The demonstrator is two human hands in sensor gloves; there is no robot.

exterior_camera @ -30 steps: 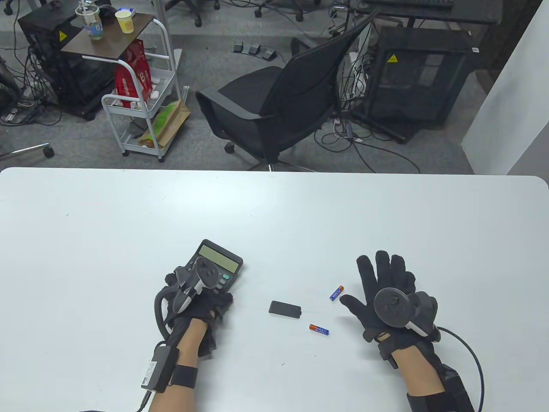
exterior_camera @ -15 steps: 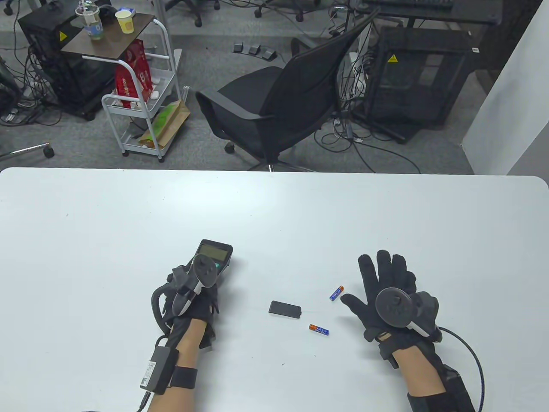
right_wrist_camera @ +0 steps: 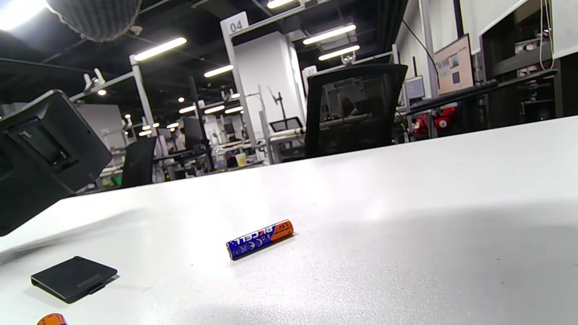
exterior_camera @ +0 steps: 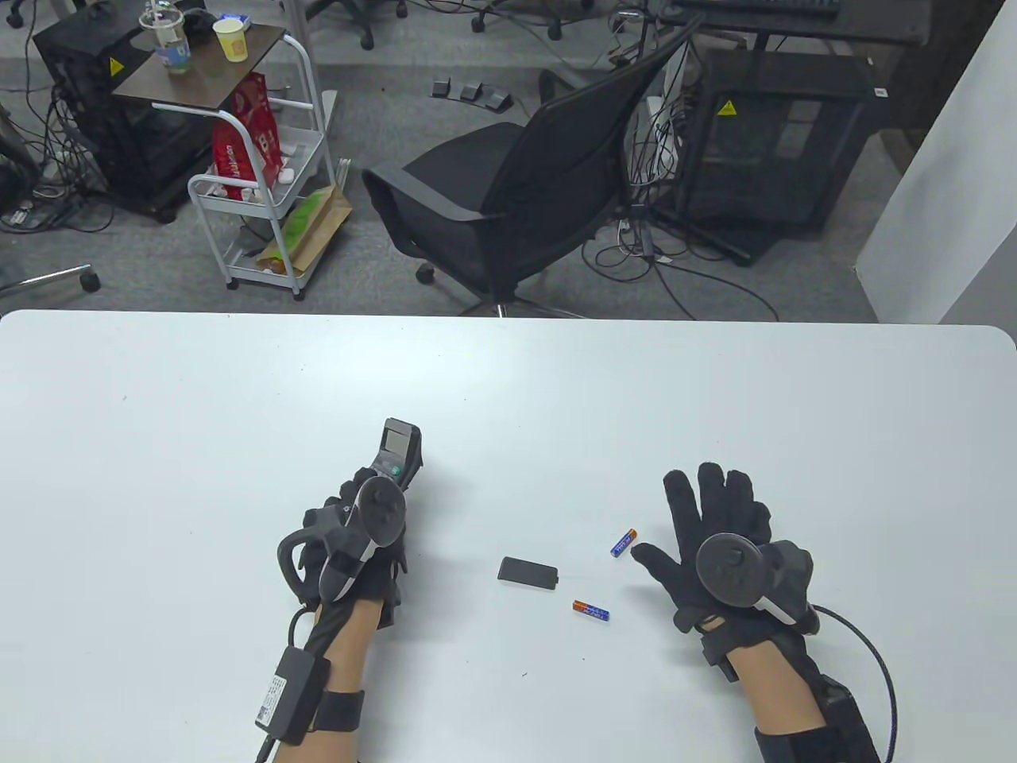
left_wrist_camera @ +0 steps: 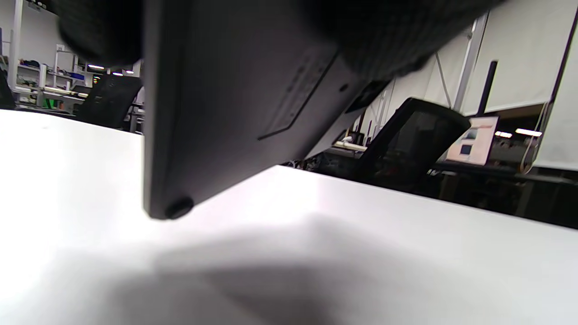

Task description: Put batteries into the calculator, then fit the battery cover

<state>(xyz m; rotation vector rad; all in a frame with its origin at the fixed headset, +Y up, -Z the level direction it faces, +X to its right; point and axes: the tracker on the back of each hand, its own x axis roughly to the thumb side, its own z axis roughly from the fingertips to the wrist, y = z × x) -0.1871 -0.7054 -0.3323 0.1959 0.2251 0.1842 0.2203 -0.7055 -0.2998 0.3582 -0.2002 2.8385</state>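
Your left hand (exterior_camera: pixel 357 548) grips the calculator (exterior_camera: pixel 397 453) on edge, exposing its back; your right hand (exterior_camera: pixel 715 540) rests spread, empty, beside the batteries (exterior_camera: pixel 624 543).

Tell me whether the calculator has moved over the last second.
Yes. The calculator has tipped up onto its edge in the left hand, while the battery cover stayed put.

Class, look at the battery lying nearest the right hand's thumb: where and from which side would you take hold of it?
Probably pinch the battery across its round middle, coming down from above with the right hand. It lies flat on the table with bare surface all around, and its ends are too small to grip.
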